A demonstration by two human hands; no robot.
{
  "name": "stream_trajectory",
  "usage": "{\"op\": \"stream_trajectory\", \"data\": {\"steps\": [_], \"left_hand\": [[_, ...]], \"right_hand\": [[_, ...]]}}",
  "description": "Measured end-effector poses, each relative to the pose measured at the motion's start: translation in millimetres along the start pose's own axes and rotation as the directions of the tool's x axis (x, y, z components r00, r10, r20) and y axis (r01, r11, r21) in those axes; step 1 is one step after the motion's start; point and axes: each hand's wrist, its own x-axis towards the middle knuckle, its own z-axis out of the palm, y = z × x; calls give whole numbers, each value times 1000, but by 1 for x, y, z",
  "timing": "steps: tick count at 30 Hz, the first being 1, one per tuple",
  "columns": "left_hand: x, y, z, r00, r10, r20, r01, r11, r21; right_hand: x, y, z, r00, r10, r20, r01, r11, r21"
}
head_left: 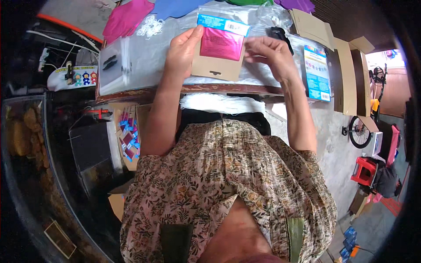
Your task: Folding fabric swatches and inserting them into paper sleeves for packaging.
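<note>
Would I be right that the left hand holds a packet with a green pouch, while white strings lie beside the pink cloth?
Not quite: the head view shows a pink pouch, not green; the left hand does hold the packet, and white strings lie beside the pink cloth.

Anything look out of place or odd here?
Possibly the card in the left hand: its hang slot is at the bottom, so it seems upside down. White string lies tangled on the table.

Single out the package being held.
The pink-and-brown package with a blue top strip, gripped by the left hand; the blue-and-white package at right sits untouched, as do the smaller packets at lower left.
</note>
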Motion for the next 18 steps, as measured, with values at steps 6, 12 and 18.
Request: {"op": "stream_trajectory", "data": {"steps": [6, 12, 18], "left_hand": [[-6, -2, 5, 992, -96, -86, 87, 990, -109], [-7, -12, 8, 990, -30, -136, 12, 991, -130], [-11, -11, 6, 990, -57, -131, 37, 987, -155]], "right_hand": [[-3, 22, 7, 1000, -14, 1, 14, 999, 50], [-2, 20, 12, 999, -19, -36, 19, 1000, -6], [1, 23, 13, 997, -50, -65, 45, 996, -84]]}}
